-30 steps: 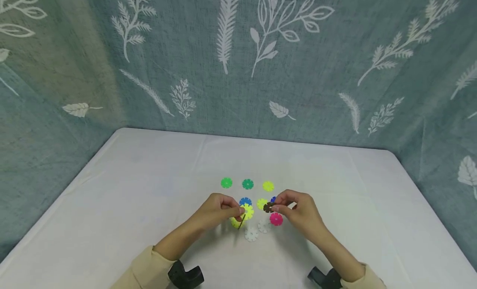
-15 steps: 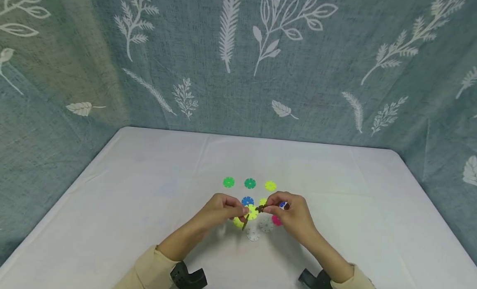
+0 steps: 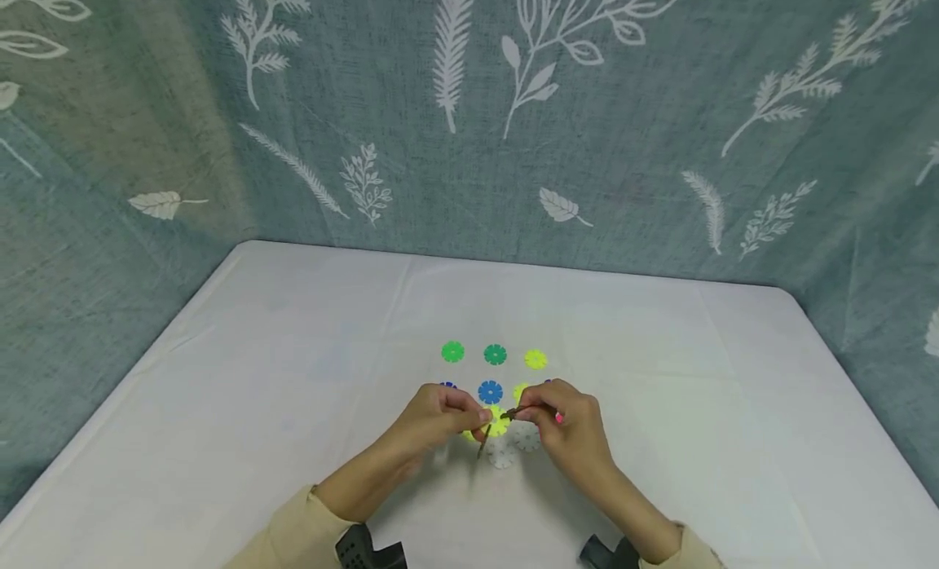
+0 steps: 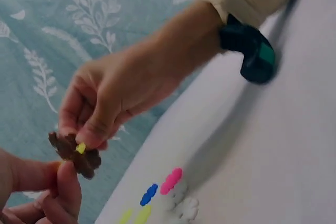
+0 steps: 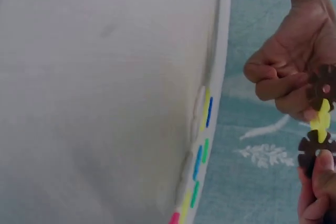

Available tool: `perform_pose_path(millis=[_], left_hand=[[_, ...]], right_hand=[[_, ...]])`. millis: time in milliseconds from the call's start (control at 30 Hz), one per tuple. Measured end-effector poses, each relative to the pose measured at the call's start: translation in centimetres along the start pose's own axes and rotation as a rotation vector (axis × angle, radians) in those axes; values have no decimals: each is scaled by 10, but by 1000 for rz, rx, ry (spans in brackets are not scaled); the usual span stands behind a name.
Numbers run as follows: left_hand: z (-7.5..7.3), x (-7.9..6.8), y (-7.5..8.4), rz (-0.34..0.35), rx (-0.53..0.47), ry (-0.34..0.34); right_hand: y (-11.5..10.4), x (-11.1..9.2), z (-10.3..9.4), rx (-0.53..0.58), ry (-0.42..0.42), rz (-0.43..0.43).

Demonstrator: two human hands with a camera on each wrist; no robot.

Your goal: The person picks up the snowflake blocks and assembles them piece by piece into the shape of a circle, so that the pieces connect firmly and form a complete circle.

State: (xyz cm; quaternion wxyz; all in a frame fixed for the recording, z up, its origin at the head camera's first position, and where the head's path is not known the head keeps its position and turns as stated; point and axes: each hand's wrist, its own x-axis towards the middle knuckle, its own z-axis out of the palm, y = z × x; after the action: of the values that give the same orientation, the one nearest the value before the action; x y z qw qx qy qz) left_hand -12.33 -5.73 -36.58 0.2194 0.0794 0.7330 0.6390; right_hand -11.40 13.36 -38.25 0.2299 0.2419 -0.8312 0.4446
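Observation:
My left hand (image 3: 438,422) pinches a joined pair of notched plastic building discs: a yellow disc (image 3: 498,423) and a brown disc (image 3: 483,443) seen nearly edge-on. Between the thumb and fingers of my right hand (image 3: 570,421) is a second brown disc (image 3: 509,413), held against the yellow disc's right edge. In the right wrist view, the yellow disc (image 5: 321,123) sits between an upper brown disc (image 5: 326,88) and a lower brown disc (image 5: 311,150). Fingers hide part of each disc, so how deep the slots fit I cannot tell. Both hands are above the table.
Loose discs lie on the white table (image 3: 330,333) around the hands: light green (image 3: 452,352), dark green (image 3: 495,355), yellow (image 3: 536,359), blue (image 3: 490,392), and white (image 3: 501,453). A pink disc (image 4: 171,181) lies partly behind my right hand. A leaf-patterned cloth (image 3: 411,186) hangs behind.
My right hand has moved left and turned its brown disc edge-on, bringing it against the yellow disc. My left hand has stayed nearly in place. The head view has shifted slightly.

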Motion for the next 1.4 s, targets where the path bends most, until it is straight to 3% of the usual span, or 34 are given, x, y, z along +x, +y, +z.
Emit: perform_pose_path(millis=[133,233,433,633,733,833,967,1067,1267,1333,1400], left_hand=[[-1,2,-5,17,37,-38],[-3,3,-10,65,107,-28],[-5,6,-12,309,307,178],[4,5,-8,580,566,274],[10,3,-8,657,695,354],[14,2,-8,660,761,395],[15,1,-8,618,772,402],[13,1,-9,576,743,400],[6,-1,-12,524,672,415],[5,-1,-14,515,663,423],[4,-1,-16,510,661,425]], right_hand=[[1,3,-3,-46,-42,-110],[3,6,-7,-43,-113,-100],[9,6,-9,14,-223,43],[9,5,-4,79,-251,121],[6,4,-2,97,-256,142],[3,4,-1,106,-265,155],[4,5,-7,118,-278,216],[10,7,-17,104,-282,340],[35,8,-36,66,-295,721],[42,6,-39,65,-327,791],[46,4,-40,63,-370,807]])
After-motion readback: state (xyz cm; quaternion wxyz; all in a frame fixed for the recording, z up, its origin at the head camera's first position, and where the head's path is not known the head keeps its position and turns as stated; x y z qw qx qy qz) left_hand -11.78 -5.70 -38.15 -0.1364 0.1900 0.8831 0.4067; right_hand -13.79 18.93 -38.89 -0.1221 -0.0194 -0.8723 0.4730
